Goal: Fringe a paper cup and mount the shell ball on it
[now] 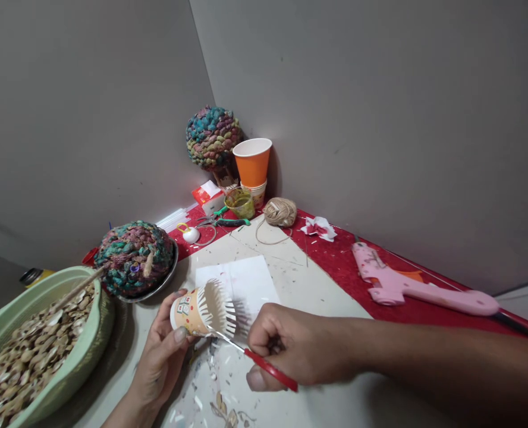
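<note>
A small patterned paper cup (191, 310) lies on its side in my left hand (166, 345), thumb below and fingers behind it. Its open end faces right, and the rim is cut into a fringe of narrow strips, some bent outward. My right hand (291, 348) is closed around the red handles of a pair of scissors (270, 368). The metal blades reach left to the lower edge of the cup's fringe. A white sheet of paper (257, 276) lies on the table behind the cup.
A green basket (95, 321) of nut shells stands left, beside a bowl holding a colourful shell-covered ball (134, 255). At the back are a shell-topped model tree (214, 138), an orange cup (252, 163), pliers (232, 222) and twine (280, 211). A pink glue gun (424, 288) lies right.
</note>
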